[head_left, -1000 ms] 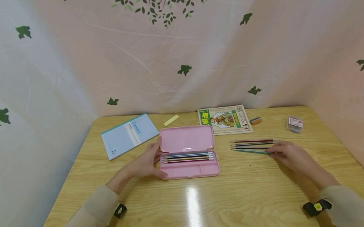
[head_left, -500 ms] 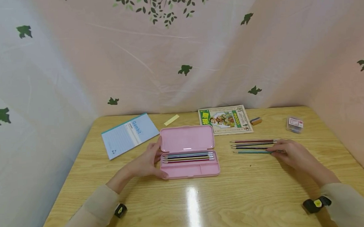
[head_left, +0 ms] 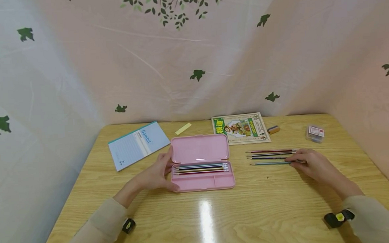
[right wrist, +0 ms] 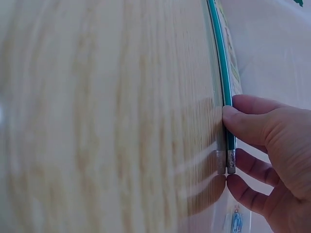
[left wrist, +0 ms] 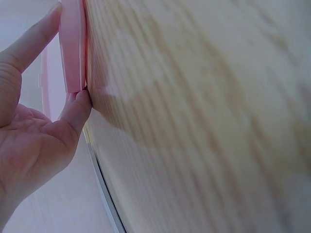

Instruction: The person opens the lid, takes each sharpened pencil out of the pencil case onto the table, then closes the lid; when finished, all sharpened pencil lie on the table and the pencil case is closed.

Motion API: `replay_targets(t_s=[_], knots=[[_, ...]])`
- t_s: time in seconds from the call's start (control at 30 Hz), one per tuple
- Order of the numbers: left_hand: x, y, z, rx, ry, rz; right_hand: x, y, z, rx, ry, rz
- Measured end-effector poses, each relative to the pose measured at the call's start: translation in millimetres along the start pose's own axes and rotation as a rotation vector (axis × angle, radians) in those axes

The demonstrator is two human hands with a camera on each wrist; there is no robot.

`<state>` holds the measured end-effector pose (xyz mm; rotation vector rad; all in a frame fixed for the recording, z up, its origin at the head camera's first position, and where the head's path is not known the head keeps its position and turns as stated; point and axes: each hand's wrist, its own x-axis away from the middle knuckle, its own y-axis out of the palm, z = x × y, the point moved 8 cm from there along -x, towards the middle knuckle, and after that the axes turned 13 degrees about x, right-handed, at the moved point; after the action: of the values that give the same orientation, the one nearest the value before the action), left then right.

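A pink pencil case point(head_left: 192, 183) lies with its lid point(head_left: 199, 148) raised, and several pencils point(head_left: 201, 168) rest side by side in its back compartment. The left hand point(head_left: 152, 175) grips the case's left end, thumb at the front corner and fingers behind; the left wrist view shows this hand point(left wrist: 41, 131) against the pink end wall. On the right, the right hand point(head_left: 310, 164) pinches a teal pencil point(head_left: 270, 163) near its eraser end. In the right wrist view, thumb and forefinger hold this pencil point(right wrist: 221, 53) low along the tabletop. Several other pencils point(head_left: 265, 154) lie just behind it.
Behind the case are a blue notebook point(head_left: 138, 145), a yellow strip point(head_left: 183, 128) and an illustrated booklet point(head_left: 241, 129). Farther right lie an orange-and-blue eraser-like block point(head_left: 273, 129) and a small clear box point(head_left: 314, 134). A patterned curtain point(head_left: 165, 75) hangs behind the wooden table point(head_left: 245, 214).
The right hand has drawn the teal pencil slightly right and turned it, so its tip sits apart from the other pencils. The left hand and the case have stayed put.
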<state>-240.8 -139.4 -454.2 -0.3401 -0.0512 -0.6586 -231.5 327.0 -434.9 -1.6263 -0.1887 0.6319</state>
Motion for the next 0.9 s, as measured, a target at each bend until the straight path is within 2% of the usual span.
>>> replay_targets(t_s=[0.53,0.7,0.9], knots=[[0.8,0.1,-1.0,0.006,-0.011,-0.002,1.1,3.1,2.8,-0.007,0.074,-0.058],[1.0,-0.2,-2.3,0.030,-0.027,-0.010,0.9,4.0,3.1,-0.012,0.083,-0.065],[0.4,0.1,-2.4,0.045,-0.019,-0.016,0.6,4.7,4.7,-0.024,0.112,-0.093]])
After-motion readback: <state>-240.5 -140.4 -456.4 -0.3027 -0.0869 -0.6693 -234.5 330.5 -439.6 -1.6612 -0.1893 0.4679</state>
